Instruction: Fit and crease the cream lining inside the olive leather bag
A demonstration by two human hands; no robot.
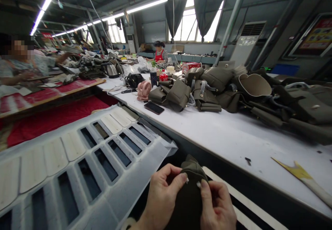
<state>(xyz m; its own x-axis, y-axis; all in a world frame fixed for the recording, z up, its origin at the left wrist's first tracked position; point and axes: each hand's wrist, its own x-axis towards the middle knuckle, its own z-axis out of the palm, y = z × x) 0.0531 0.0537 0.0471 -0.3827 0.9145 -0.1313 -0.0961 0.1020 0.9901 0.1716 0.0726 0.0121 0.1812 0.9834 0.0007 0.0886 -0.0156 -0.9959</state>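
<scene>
A dark olive leather-like piece [190, 197], with a folded upper end, is held up in front of me. My left hand [164, 195] pinches its left edge between thumb and fingers. On the opposite edge, my right hand [218, 204] grips it the same way. A small white bit shows beside each thumb tip; what these bits are I cannot make out. The lower part of the piece drops out of the frame between my wrists.
A slotted grey rack [116, 192] with pale panels [55, 155] lies at left. On the white table [228, 143] are piled olive bags [207, 91], a phone [154, 108], a pink fan [144, 91] and a yellow-tipped tool [298, 171]. People work at left and behind.
</scene>
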